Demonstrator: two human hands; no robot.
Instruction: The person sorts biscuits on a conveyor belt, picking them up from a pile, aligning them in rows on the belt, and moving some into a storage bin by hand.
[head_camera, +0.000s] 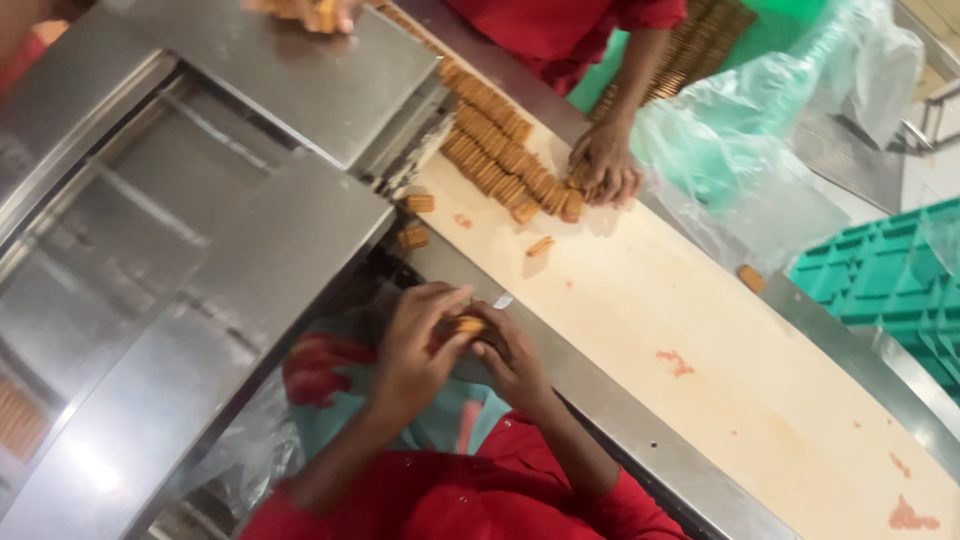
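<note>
Green crates (880, 275) sit beyond the conveyor belt (700, 330). Over the belt's steel edge, my left hand (415, 350) and right hand (515, 360) pinch one biscuit (468, 325) together, fingers curled.

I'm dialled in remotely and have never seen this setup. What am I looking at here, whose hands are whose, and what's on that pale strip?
There is one picture, from a camera worn on a person's head, looking down. The two hands at the bottom, in red sleeves, are that person's own: the left hand and right hand meet around a small stack of biscuits and hold it between the fingers. The pale strip is a conveyor belt with steel rails. On it lie rows of biscuits standing on edge and a few loose ones. A co-worker's hand rests at the end of the rows. Steel machine covers are on the left, and green crates on the right.
</note>
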